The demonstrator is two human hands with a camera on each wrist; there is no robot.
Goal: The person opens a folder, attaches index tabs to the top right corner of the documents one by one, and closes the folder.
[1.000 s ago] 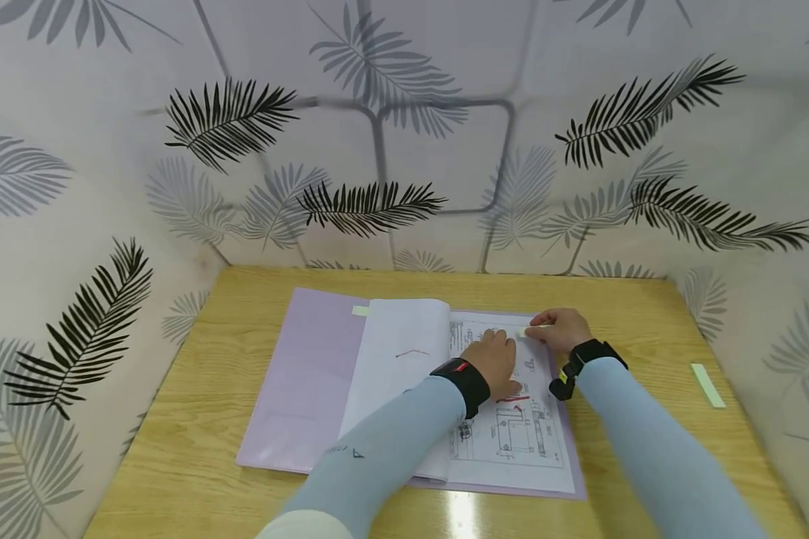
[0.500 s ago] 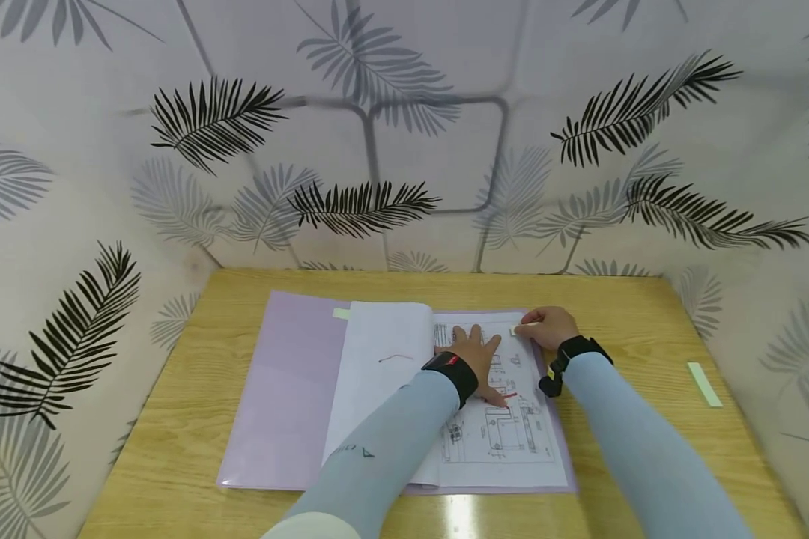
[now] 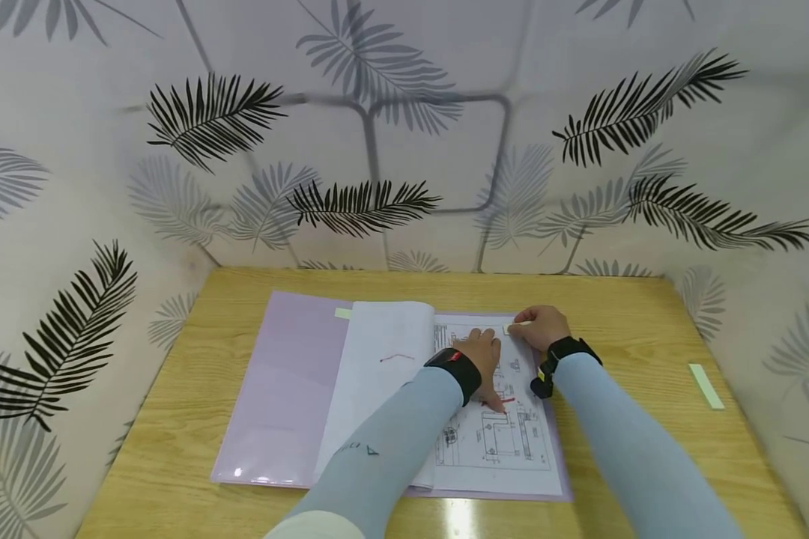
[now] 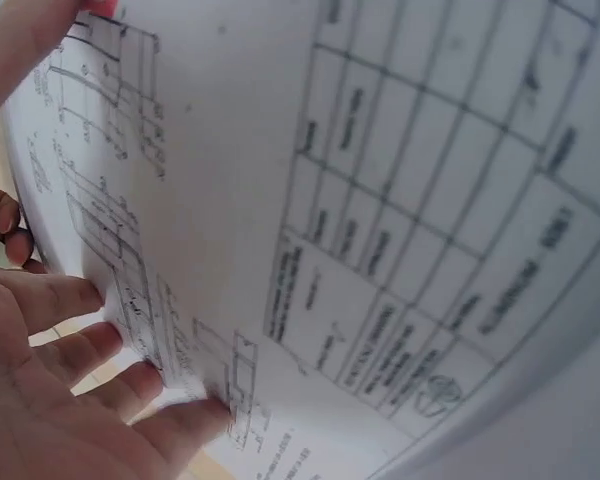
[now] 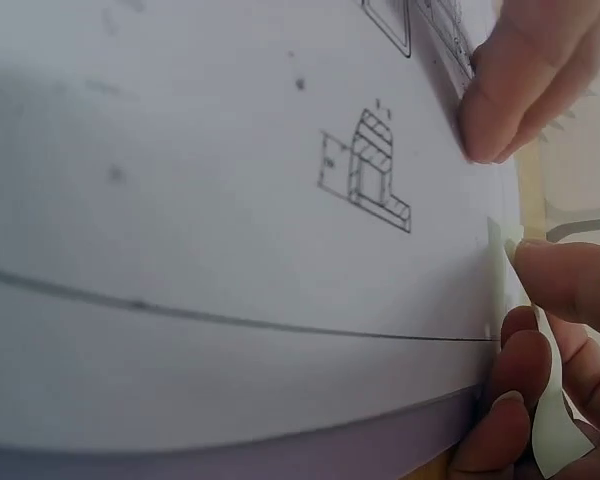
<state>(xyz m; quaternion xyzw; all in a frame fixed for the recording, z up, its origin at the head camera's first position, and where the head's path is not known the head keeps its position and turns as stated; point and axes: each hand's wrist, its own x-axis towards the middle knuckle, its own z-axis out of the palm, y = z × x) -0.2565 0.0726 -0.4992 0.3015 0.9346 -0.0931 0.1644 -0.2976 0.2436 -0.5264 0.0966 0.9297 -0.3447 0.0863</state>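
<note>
A lilac folder (image 3: 276, 397) lies open on the table, its right side showing a page of technical drawings (image 3: 461, 471) with small red marks. My left hand (image 3: 484, 363) rests on that page, fingers outstretched against the paper in the left wrist view. At the page's upper right corner, my right hand (image 3: 546, 327) pinches a pale green sticky strip (image 5: 555, 435) between thumb and fingers. One end of the strip lies against the page edge and the rest curls back over the fingers. The left hand's fingertips (image 5: 490, 125) show close by in the right wrist view.
Another pale green strip (image 3: 706, 386) lies on the wooden table (image 3: 175, 449) to the right. A green tab (image 3: 342, 313) sticks out beside the turned white pages (image 3: 360, 374). A leaf-patterned curtain (image 3: 404, 165) borders the table's back and sides.
The folder has shifted slightly left. My left hand spread its fingers on the page, then drew them closer together. My right hand moved a little left along the top corner, still pinching the strip.
</note>
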